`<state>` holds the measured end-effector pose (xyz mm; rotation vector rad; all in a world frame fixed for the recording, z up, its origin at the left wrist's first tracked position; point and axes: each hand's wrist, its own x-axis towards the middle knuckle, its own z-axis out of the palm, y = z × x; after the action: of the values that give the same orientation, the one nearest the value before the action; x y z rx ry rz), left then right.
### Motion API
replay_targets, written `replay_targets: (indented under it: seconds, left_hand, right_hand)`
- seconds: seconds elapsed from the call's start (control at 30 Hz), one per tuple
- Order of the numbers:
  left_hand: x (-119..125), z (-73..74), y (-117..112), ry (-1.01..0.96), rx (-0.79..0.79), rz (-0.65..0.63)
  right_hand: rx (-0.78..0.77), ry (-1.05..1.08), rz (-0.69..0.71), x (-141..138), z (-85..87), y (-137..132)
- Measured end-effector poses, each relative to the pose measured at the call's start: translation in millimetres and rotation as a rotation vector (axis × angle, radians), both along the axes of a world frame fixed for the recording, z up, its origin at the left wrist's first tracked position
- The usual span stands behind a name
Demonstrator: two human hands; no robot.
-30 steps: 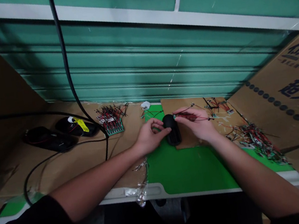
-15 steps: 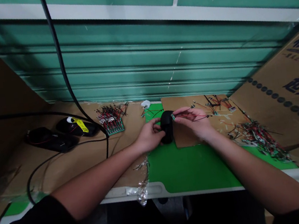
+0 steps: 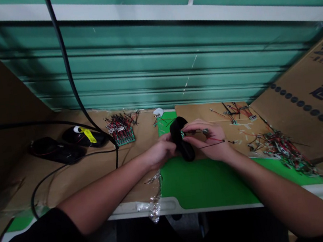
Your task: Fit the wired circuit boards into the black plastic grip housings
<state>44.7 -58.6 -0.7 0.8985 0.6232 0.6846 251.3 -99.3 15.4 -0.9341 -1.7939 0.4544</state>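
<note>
My left hand (image 3: 163, 151) is closed round the left side of a black plastic housing (image 3: 187, 149), held tilted above the green mat (image 3: 206, 184). Its fingers are partly hidden behind the housing. Between the thumb and fingertips of my right hand (image 3: 207, 136) is a small green circuit board (image 3: 182, 134), which sits at the housing's opening. Thin red and black wires (image 3: 214, 140) trail from the board under my right palm. Whether the board touches the housing inside, I cannot tell.
Left on cardboard lie a wired board bundle (image 3: 124, 134) and two black housings (image 3: 57, 151), (image 3: 84, 138), one with a yellow tag (image 3: 89, 135). A black cable (image 3: 69, 77) hangs at left. To the right is a pile of wired boards (image 3: 285, 149); a green shutter (image 3: 142, 67) stands behind.
The black housing has turned so that its opening faces my right hand. My right hand has moved slightly left, bringing the circuit board to that opening.
</note>
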Motion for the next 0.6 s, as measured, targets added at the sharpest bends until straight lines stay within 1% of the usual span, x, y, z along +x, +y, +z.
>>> replay_targets:
  seconds: [0.07,0.13,0.2,0.37,0.6]
  left_hand:
    - [-1.1,2.1,-0.8,-0.03,-0.092,-0.015]
    - [-1.3,3.2,-0.7,-0.054,-0.133,-0.007]
    - [-0.6,3.2,-0.7,-0.08,-0.13,-0.006]
    - [1.7,1.3,-2.5,-0.122,-0.108,0.002]
    - [2.3,3.0,-3.2,-0.12,-0.107,0.018]
  right_hand:
    - [-0.002,-0.022,-0.014,2.8,-1.1,1.6]
    - [0.008,-0.043,-0.023,6.8,-1.5,3.5]
    - [0.029,-0.07,-0.012,10.6,-1.1,5.2]
    - [0.052,-0.113,0.065,13.7,-1.5,6.8]
    - [-0.033,-0.094,0.047,15.9,-9.4,6.0]
